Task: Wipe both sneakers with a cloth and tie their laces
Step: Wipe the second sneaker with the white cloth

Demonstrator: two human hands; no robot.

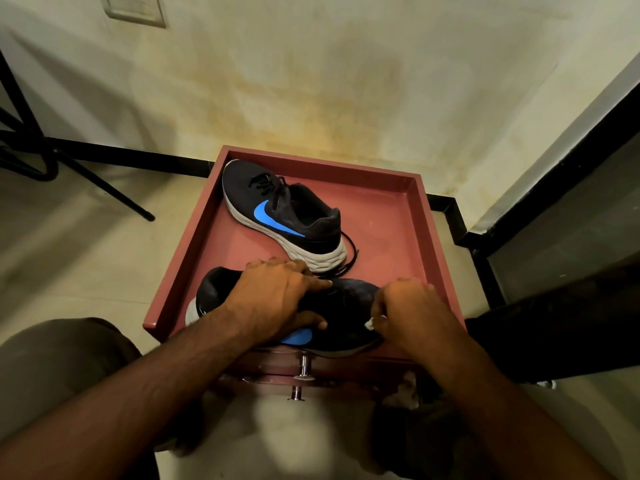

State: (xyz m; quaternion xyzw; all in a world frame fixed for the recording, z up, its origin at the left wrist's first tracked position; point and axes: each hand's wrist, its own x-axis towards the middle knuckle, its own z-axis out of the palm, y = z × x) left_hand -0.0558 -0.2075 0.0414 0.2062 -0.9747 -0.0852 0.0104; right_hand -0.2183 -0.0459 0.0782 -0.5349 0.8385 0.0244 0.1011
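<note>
Two dark sneakers with blue side marks and white soles lie in a reddish-brown tray [420, 216]. The far sneaker [277, 209] rests on its sole, toe to the back left, its black laces [348, 261] loose and trailing by the heel. The near sneaker [346, 303] lies along the tray's front edge, toe to the right. My left hand [277, 299] presses down on its middle, fingers spread over the lacing. My right hand [412, 313] is closed on a small white cloth [372, 323] held against the toe end; most of the cloth is hidden.
The tray sits on a reddish piece of furniture with metal knobs [304, 367] at the front. A wall stands right behind it. A black metal frame [52, 157] is at the left, a dark baseboard and panel at the right. My knees flank the furniture.
</note>
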